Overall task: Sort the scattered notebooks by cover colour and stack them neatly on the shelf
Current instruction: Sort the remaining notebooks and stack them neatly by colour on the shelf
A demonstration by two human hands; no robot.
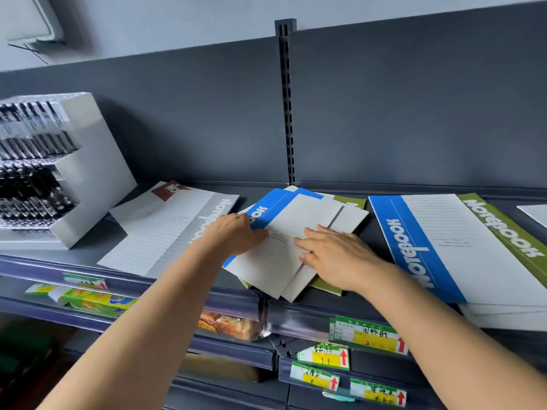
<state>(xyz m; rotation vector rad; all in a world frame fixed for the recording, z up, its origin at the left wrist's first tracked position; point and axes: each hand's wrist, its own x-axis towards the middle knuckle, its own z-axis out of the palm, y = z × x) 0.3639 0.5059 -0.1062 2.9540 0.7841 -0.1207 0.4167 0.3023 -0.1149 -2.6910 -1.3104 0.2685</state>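
Observation:
Notebooks lie scattered on the dark grey shelf (88, 255). In the middle sits a loose pile: a blue-spined notebook (275, 202) on top, a second pale cover and a green one (352, 202) beneath. My left hand (233, 235) grips the left edge of the top blue notebook. My right hand (337, 255) presses flat on the pale covers. To the left lie a grey-spined notebook (174, 235) and a red one (168, 190) partly under it. At the right, a blue notebook (429, 247) overlaps a green one (509, 229).
A white display box of pens (59, 173) stands at the shelf's left end. A slotted upright (287, 108) splits the back panel. Price tags (370, 335) hang on the front rail, with snack packs (94, 300) on lower shelves. A pale cover corner (535, 214) shows at far right.

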